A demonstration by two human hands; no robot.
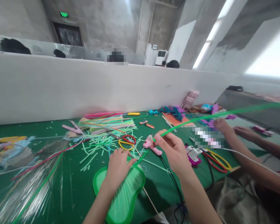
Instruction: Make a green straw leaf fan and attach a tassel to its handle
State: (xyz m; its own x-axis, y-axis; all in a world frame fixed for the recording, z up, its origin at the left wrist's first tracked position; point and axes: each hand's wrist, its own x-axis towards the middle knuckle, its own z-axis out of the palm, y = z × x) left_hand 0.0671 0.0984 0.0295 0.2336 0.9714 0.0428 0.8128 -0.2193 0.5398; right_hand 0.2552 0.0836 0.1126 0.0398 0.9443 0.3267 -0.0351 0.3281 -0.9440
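Observation:
My left hand [119, 165] is closed on the upper edge of a green leaf-shaped piece [121, 202], which has a fuzzy green rim and pale green strips inside. In a pinch between thumb and fingers, my right hand [172, 149] holds a long green pipe cleaner [200, 117] that stretches off to the right, its far end blurred. A short green length also shows between the hands, by the left thumb. Just behind them lies a pink hot glue gun [148, 142]. Scissors [126, 141] with red and yellow handles rest beyond my left fingers.
A bundle of pastel pipe cleaners [109, 124] and cut pieces lie at the back. Clear strips [42, 177] spread on the left. A power strip [194, 154] with cords stands right, near another person's arm [240, 140]. A white partition [84, 87] borders the table.

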